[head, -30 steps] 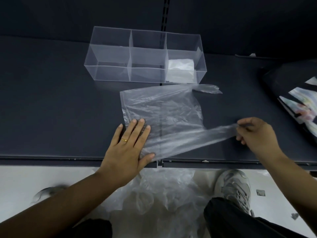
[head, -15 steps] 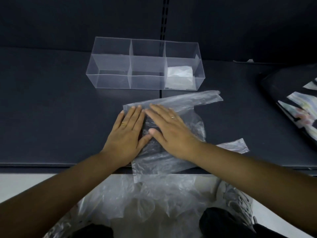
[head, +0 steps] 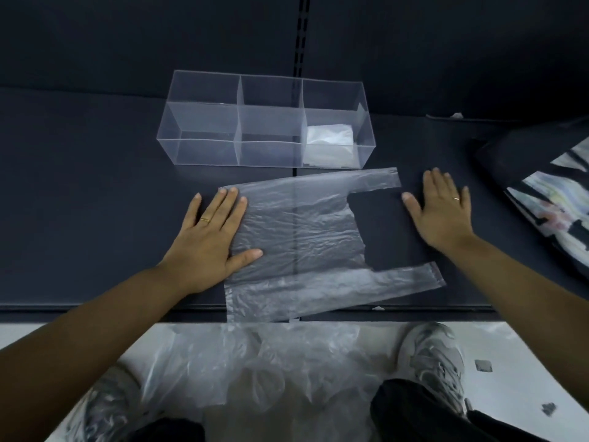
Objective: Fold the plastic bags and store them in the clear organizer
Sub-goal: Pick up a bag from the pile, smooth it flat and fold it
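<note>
Plastic bag (head: 302,237), clear and crinkled, is seen spread flat on the dark shelf (head: 95,202), just in front of the clear organizer (head: 204,153) and slightly askew to it. Its closed bottom edge is turned to the left and its two handles to the right: the far handle (head: 366,180) lies close to the organizer's front wall, the near handle (head: 398,282) runs beside the shelf's front edge, and bare shelf is shown in the cut-out between them. The bag's near left corner is carried a little over that front edge.

The left hand (head: 207,240) is laid flat on the bag's left edge, fingers straight, thumb spread onto the plastic; nothing is gripped, the film is only pressed down. A ring (head: 205,220) is worn on one finger. The right hand (head: 441,212) is laid palm down on the bare shelf, just right of the cut-out, fingers straight and slightly fanned, with nothing held; whether its thumb touches the far handle's end cannot be told. A second ring (head: 455,198) is worn there.

The organizer is divided into three compartments in a row, and a folded bag (head: 330,138) is lodged in the right-hand one. Below the shelf edge a loose heap of clear bags (head: 255,371) is seen, with a grey shoe (head: 430,362) beside it. A dark object with a printed panel (head: 541,193) is set at the shelf's right end
</note>
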